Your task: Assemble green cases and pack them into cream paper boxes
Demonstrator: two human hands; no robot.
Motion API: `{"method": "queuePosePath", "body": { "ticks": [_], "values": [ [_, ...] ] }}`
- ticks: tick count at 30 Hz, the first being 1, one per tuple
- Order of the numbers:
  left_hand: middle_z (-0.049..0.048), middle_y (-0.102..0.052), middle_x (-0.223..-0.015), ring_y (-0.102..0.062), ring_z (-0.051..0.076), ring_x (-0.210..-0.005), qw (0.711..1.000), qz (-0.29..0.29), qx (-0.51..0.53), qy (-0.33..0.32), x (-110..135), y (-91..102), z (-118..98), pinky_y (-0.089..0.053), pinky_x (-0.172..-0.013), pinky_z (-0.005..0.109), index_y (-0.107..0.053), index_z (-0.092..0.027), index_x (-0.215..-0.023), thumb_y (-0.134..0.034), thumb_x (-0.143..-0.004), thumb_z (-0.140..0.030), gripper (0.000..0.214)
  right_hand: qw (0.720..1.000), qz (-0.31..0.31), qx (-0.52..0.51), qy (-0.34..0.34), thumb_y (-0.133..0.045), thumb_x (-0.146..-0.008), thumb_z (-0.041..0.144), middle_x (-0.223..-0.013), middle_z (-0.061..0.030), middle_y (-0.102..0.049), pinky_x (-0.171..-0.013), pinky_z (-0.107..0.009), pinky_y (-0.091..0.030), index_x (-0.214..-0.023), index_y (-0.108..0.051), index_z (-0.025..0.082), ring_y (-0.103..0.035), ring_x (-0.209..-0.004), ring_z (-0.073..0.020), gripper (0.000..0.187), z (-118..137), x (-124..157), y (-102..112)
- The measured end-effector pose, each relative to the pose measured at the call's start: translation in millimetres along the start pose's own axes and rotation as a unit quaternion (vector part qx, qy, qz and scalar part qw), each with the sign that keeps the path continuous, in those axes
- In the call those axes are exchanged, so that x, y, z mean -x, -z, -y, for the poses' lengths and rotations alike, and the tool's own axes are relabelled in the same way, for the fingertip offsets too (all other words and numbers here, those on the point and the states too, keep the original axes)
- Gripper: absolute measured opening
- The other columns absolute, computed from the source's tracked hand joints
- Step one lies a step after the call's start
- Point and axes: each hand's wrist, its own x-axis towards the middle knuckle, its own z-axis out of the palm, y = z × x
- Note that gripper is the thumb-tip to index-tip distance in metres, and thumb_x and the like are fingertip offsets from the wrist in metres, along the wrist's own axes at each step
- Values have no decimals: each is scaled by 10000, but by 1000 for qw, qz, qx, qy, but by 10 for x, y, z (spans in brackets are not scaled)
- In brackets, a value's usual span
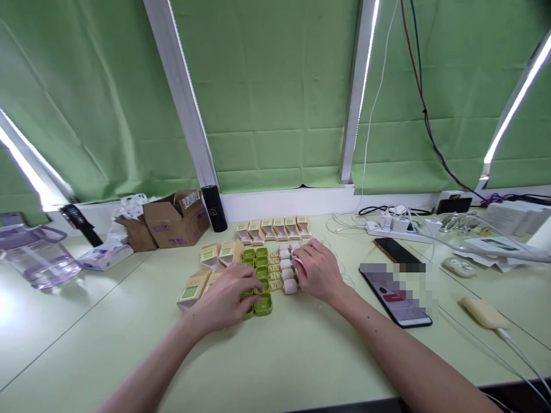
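My left hand (227, 295) rests palm down on a cluster of small green trays (261, 269), its fingers curled over the nearest ones. My right hand (316, 268) lies beside it with the fingers bent around a column of small white rounded pieces (287, 273). Between the two groups sit tiny pale yellow inserts (274, 269). Small cream boxes with green panels (192, 289) lie to the left of my left hand. A row of open cream boxes (274, 228) stands behind the trays.
A phone (396, 295) lies right of my right hand, another phone (392, 248) behind it. A power strip (398, 228) with cables is at back right, cardboard boxes (175, 219) and a black cylinder (214, 207) at back left, a clear jug (37, 255) at far left.
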Motion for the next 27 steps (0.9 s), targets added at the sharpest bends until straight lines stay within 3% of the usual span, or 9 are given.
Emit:
{"method": "queuePosePath", "body": {
  "ticks": [6,10,14,18,22,27],
  "values": [
    [34,-638,-887,-589,209,-877,999,36,-18,-14,45,-102,-141,-418,-818,349,-763,-203,-857,-758,-851,-209,10,1000,-5,2,7,-605,-941,156,-845,-78,-737,-725,-390,-473,-927,-690,199,-579,-889,-267,97,-5,7,4],
    [29,-627,-832,-571,200,-829,996,62,-47,-31,31,-241,-91,-379,-757,341,-724,-185,-733,-783,-839,-220,126,1000,-3,1,13,-608,-948,165,-855,-77,-734,-743,-388,-475,-933,-692,205,-580,-890,-264,94,-5,13,1],
    [20,-627,-771,-558,189,-787,996,50,-54,-55,21,-320,-57,-363,-733,344,-692,-180,-680,-756,-851,-195,183,1000,-3,0,18,-602,-955,170,-863,-77,-736,-760,-386,-482,-936,-694,209,-587,-893,-261,101,-11,19,-1],
    [7,-619,-752,-565,176,-761,996,33,-44,-73,22,-252,-124,-363,-721,345,-682,-184,-682,-728,-841,-155,168,1000,-11,2,23,-595,-947,159,-880,-78,-739,-770,-385,-487,-960,-694,200,-593,-893,-260,108,-8,22,3],
    [20,-620,-799,-576,182,-791,995,-11,-41,-88,-41,-90,-229,-386,-734,344,-721,-195,-783,-672,-908,-183,135,999,-25,-20,25,-566,-957,167,-934,-92,-743,-794,-403,-502,-1037,-683,191,-611,-900,-266,145,16,21,11],
    [65,-618,-858,-527,209,-824,981,-143,-98,-83,-305,40,-225,-402,-761,365,-712,-180,-866,-523,-1016,-187,241,989,-60,-132,-22,-525,-982,191,-1114,-104,-729,-836,-431,-554,-1242,-601,228,-660,-984,-276,274,69,36,-11]
  ]
}}
